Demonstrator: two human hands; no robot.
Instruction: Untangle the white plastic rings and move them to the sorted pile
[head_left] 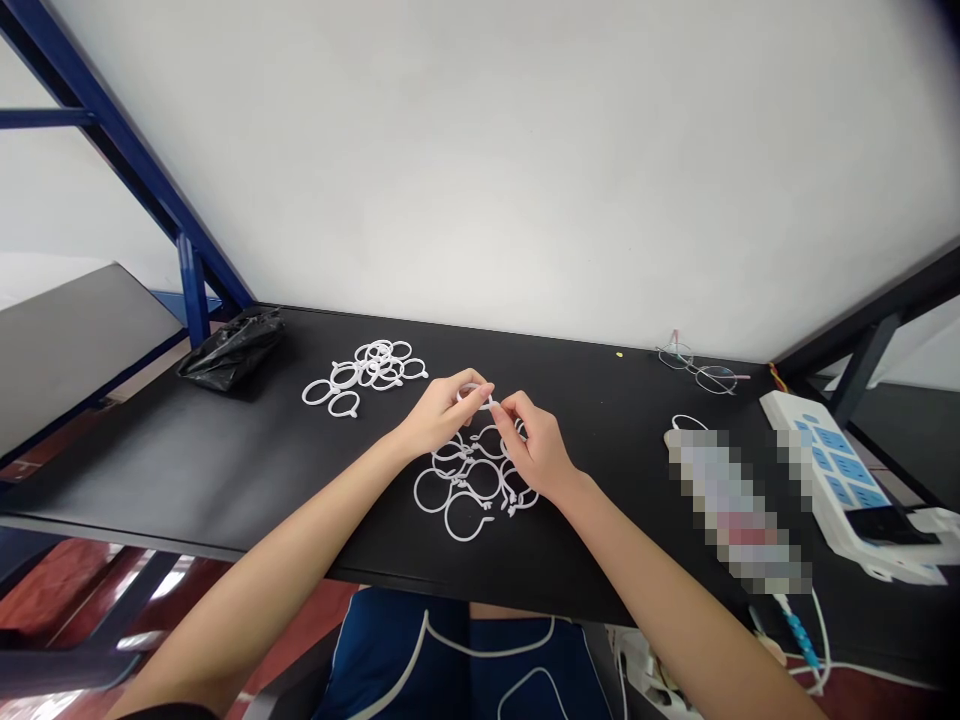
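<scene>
A white ring (486, 405) is held between the 2 hands, above the black tabletop (592, 400). Its left part is pinched by the thumb and fingers of the left hand (448, 408); its right end is gripped by the fingertips of the right hand (534, 448), with little gap left between thumb and fingers. Whether the ring is fully closed cannot be told.

Just below the hands, a loose group of white rings (468, 491) is spread on the tabletop, partly covered by the right hand; on the ring nearest the front edge, a gap can be seen at the right. Farther left, a 2nd cluster of rings (367, 372) is laid out, several overlapping. Beyond it, a crumpled black plastic bag (232, 352) is set near the left end. On the right, eyeglasses (694, 370) are placed near the wall (480, 180), and a blurred-out object (739, 510) is seen beside a white power strip (817, 440).
</scene>
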